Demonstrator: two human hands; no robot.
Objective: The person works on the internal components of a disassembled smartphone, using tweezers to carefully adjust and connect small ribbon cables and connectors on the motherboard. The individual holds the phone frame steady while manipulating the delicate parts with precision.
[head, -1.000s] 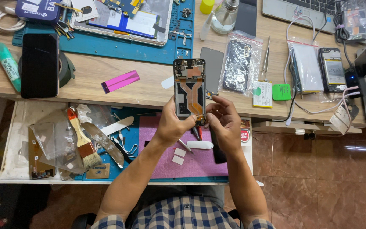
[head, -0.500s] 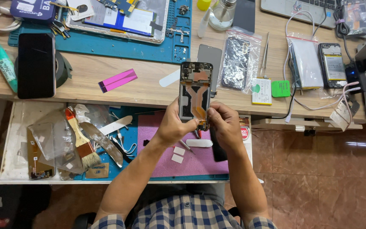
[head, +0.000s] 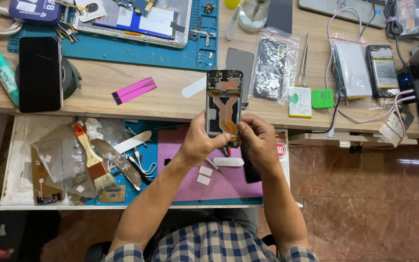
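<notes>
Opened phone (head: 223, 99): standing upright over the counter (head: 170, 99) edge, innards facing up.
Left hand (head: 199, 140): clamping the phone's lower left side.
Right hand (head: 258, 140): fingers pinching together at the phone's lower right corner.
Purple mat (head: 180, 155): lying just below the phone.

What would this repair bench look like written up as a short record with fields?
Setting: wooden desk with a pulled-out drawer
Left hand: grips the opened phone at its lower left edge
Right hand: fingers at the phone's lower right corner
Phone: back cover off, orange flex cables showing
In drawer: paintbrush, purple mat
On desk: black phone, pink strip
</notes>
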